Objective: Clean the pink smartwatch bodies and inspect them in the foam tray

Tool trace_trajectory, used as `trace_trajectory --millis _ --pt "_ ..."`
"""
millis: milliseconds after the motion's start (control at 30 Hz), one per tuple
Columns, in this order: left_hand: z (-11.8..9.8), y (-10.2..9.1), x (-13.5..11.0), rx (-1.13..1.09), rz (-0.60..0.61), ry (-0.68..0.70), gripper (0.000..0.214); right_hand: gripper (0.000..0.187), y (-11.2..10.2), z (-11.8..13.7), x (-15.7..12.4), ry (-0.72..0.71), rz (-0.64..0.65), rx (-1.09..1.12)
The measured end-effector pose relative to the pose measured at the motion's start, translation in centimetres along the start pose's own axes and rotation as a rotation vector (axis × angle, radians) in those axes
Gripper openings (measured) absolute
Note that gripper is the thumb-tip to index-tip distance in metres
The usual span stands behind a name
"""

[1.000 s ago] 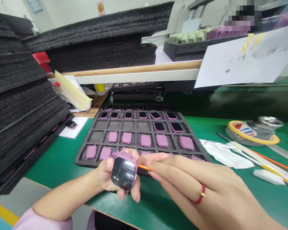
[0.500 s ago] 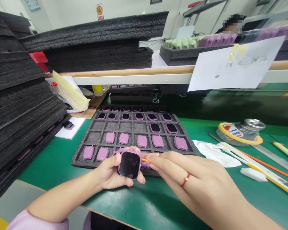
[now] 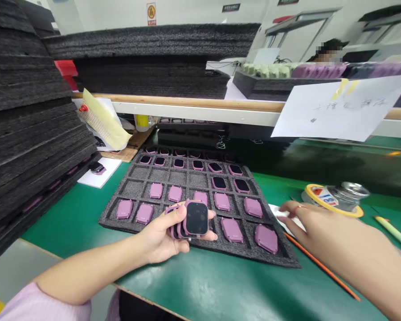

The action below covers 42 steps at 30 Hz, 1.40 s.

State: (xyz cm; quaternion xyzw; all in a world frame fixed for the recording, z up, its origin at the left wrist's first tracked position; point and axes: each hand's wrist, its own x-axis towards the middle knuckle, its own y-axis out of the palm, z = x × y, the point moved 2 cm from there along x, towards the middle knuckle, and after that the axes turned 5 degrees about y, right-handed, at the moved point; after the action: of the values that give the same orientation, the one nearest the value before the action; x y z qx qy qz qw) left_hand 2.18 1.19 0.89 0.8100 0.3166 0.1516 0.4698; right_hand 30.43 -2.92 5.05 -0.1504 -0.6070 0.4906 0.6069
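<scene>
My left hand (image 3: 169,232) is closed around several purple smartwatch bodies, fanned together. The front smartwatch body (image 3: 196,218) faces me with its dark screen up, and my thumb presses its left edge. Off to the right, my right hand (image 3: 316,225) is over a white cloth (image 3: 274,209), its fingertips curled onto it. Just below that hand an orange stick (image 3: 322,266) lies on the green table. Under and behind my left hand is a black foam tray (image 3: 194,179). It holds purple watch bodies, some back side up like this purple case (image 3: 232,229), others screen up.
A tall stack of black foam trays (image 3: 26,102) stands at the left, near a watch on a white pad (image 3: 102,177). Yellow tape (image 3: 324,198) and a glass bottle (image 3: 352,194) sit at the right. A shelf (image 3: 200,107) crosses above; a person is beyond it.
My right hand has left the watch in my left hand and moved right to the cloth. The orange stick now lies by the tray's right edge. The view has shifted slightly.
</scene>
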Motion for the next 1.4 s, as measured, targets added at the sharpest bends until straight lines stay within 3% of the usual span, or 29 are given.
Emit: trace_trajectory --millis 67,167,267,500,700,900,967,1033,1100,1200,1400 --pt "0.0 0.0 0.0 -0.009 -0.008 -0.009 0.038 0.029 -0.1 3.5 1.5 0.009 0.032 -0.125" --pt "-0.1 -0.1 -0.1 -0.033 -0.009 -0.043 0.041 0.018 0.4 8.9 3.1 -0.130 0.088 0.123" --pt "0.0 -0.3 -0.2 -0.055 -0.010 -0.071 0.046 0.011 1.8 11.5 3.8 -0.199 0.084 0.234" --pt "0.1 -0.3 0.0 -0.149 -0.095 -0.065 0.041 0.007 3.6 10.7 4.4 -0.120 0.046 0.442" --pt "0.2 -0.6 0.2 -0.149 -0.121 -0.056 0.030 0.008 3.7 10.6 4.9 -0.181 -0.090 0.460" --pt "0.2 -0.1 0.2 -0.085 0.042 -0.053 0.040 0.011 2.9 9.7 4.2 0.227 -0.299 0.827" --pt "0.2 -0.1 0.1 -0.091 0.053 -0.039 0.040 0.014 3.2 9.7 3.8 0.219 -0.198 0.890" --pt "0.1 -0.3 0.1 -0.075 0.050 -0.044 0.043 0.047 3.9 9.8 3.5 0.148 -0.030 0.842" --pt "0.1 -0.4 0.1 -0.052 0.056 -0.060 0.047 0.065 4.7 9.9 3.3 0.088 0.090 0.718" --pt "0.0 -0.4 0.1 -0.036 0.078 -0.048 0.048 0.056 5.3 10.0 3.2 0.025 0.113 0.612" --pt "-0.1 0.1 0.1 -0.046 0.130 -0.038 0.045 0.050 5.0 10.3 3.2 0.009 0.107 0.633"
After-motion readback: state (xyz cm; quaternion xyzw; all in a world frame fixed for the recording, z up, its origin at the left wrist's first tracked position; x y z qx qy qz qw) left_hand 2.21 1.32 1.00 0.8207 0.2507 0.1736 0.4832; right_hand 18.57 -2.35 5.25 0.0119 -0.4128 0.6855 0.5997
